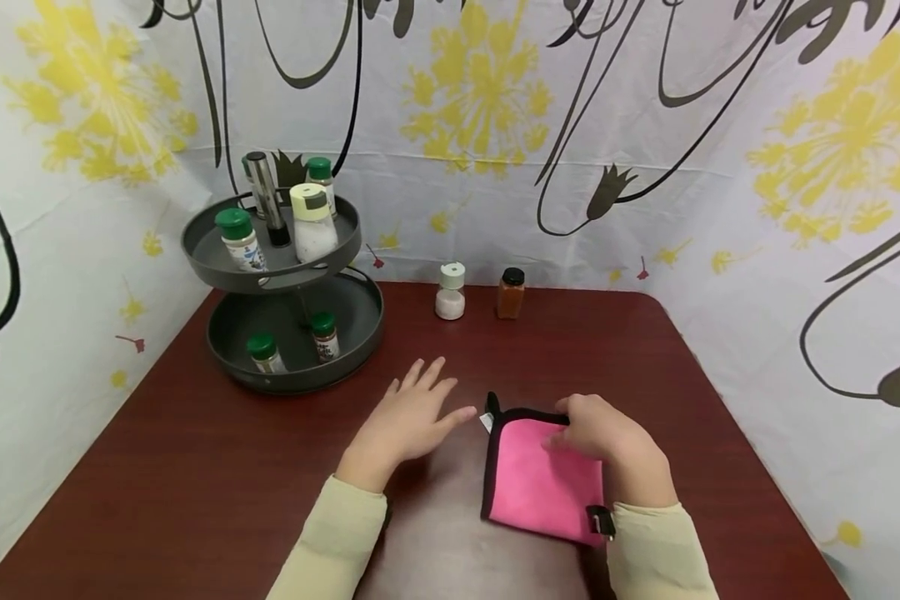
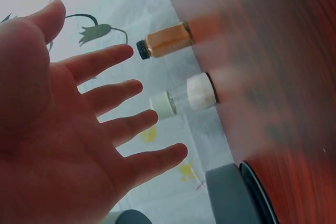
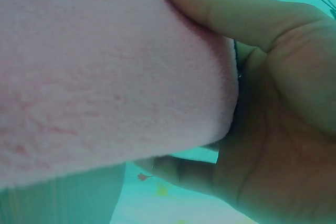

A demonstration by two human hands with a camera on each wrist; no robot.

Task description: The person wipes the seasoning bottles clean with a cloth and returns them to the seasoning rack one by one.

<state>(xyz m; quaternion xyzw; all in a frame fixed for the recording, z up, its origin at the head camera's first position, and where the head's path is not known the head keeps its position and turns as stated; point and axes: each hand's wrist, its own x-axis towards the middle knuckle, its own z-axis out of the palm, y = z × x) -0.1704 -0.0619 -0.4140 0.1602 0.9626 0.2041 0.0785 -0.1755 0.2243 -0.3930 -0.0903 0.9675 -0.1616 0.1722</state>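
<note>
My right hand [image 1: 596,433] grips a pink square cloth [image 1: 543,479] by its upper right edge, thumb on the near face and fingers behind. Black binding, a small loop and a white tag show at the cloth's upper left corner. In the right wrist view the cloth [image 3: 105,77] looks fuzzy and fills most of the left side, partly hiding the fingers. To the left of the cloth, my left hand [image 1: 412,417] holds nothing, its fingers spread and pointing forward. The palm of that left hand [image 2: 68,119] faces its wrist camera.
A two-tier dark grey turntable rack [image 1: 296,379] stands at the back left with several seasoning bottles. A white-capped shaker [image 1: 450,296] and a black-capped spice jar [image 1: 510,296] stand at the back of the dark red table [image 1: 157,475]. A patterned curtain [image 1: 645,233] hangs behind.
</note>
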